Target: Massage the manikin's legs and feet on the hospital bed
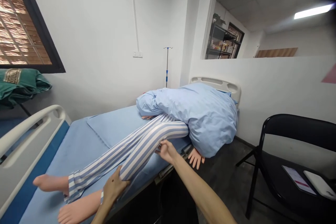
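A mannequin in blue-and-white striped trousers point(148, 140) lies on a blue-sheeted bed, its upper body hidden under a light blue quilt point(199, 108). The near leg is slightly bent at the knee. My left hand point(115, 183) is wrapped round that leg's lower shin, over the trouser cloth. Close to the underside of the knee, my right hand point(166, 151) has its fingers curled against the striped cloth; its fingertips are partly hidden. Both of the mannequin's bare feet point(78, 208) point towards the footboard. One mannequin hand point(196, 157) hangs over the bed's near edge, below the quilt.
The bed has a cream footboard point(34, 133) at left and a headboard point(217, 83) at the far end. A drip stand point(167, 66) rises behind it. On the right, a black folding chair point(296, 154) carries a phone point(299, 180) and a white object point(319, 184). Green cloth point(23, 85) lies far left.
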`<action>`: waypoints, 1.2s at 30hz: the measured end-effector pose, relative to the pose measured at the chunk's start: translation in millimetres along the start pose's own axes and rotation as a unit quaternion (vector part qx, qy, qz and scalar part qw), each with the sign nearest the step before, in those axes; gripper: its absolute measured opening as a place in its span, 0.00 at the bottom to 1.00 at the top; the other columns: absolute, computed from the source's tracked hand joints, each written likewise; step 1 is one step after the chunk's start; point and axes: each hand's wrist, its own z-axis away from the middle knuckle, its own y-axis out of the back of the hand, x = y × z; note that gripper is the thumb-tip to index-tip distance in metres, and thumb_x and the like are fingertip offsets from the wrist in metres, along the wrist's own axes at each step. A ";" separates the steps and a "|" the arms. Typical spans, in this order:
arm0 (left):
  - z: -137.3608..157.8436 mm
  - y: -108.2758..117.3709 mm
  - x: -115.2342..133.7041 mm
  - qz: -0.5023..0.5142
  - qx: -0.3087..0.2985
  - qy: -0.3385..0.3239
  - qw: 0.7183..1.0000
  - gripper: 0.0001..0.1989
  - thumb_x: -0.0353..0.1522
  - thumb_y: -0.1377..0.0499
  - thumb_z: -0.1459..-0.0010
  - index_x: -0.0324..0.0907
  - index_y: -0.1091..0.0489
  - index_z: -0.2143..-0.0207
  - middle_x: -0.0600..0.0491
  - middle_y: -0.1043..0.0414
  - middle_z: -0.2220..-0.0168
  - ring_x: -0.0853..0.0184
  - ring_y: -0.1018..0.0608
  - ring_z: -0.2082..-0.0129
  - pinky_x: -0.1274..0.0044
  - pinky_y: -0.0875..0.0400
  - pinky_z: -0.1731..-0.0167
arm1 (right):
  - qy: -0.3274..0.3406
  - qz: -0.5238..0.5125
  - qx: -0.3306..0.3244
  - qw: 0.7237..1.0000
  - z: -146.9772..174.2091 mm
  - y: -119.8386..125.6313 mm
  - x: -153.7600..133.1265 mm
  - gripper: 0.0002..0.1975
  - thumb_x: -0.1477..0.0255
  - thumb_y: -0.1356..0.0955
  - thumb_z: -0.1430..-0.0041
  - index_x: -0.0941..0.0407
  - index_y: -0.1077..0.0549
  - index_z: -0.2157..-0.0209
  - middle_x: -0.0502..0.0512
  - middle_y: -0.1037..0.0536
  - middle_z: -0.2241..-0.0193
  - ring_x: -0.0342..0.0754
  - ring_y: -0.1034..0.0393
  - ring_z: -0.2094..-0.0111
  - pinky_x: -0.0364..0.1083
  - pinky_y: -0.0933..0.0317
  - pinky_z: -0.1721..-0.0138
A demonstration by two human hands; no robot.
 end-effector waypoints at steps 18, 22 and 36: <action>21.5 62.9 -29.0 -0.115 0.012 -0.074 0.991 0.30 0.36 0.51 0.58 0.46 0.49 0.49 0.50 0.34 0.57 0.58 0.31 0.62 0.75 0.40 0.70 | -0.005 -0.020 0.043 0.999 1.8 1.1 41.0 0.10 0.74 0.40 0.59 0.56 0.35 0.70 0.49 0.30 0.74 0.43 0.38 0.72 0.43 0.44 0.70; 39.1 88.7 -52.7 -0.178 -0.023 -0.104 0.978 0.30 0.31 0.51 0.59 0.45 0.49 0.49 0.49 0.35 0.56 0.59 0.32 0.60 0.73 0.41 0.64 | -0.040 -0.056 0.092 0.993 -3.8 16.4 105.3 0.11 0.71 0.42 0.61 0.55 0.36 0.71 0.50 0.30 0.75 0.46 0.37 0.72 0.45 0.43 0.70; 32.7 69.7 -17.6 -0.099 0.035 -0.082 0.991 0.31 0.34 0.48 0.59 0.46 0.48 0.49 0.51 0.33 0.58 0.61 0.31 0.62 0.77 0.41 0.67 | 0.019 -0.028 0.029 0.999 14.2 -5.1 30.0 0.06 0.75 0.40 0.59 0.56 0.36 0.74 0.49 0.29 0.72 0.43 0.36 0.69 0.45 0.43 0.67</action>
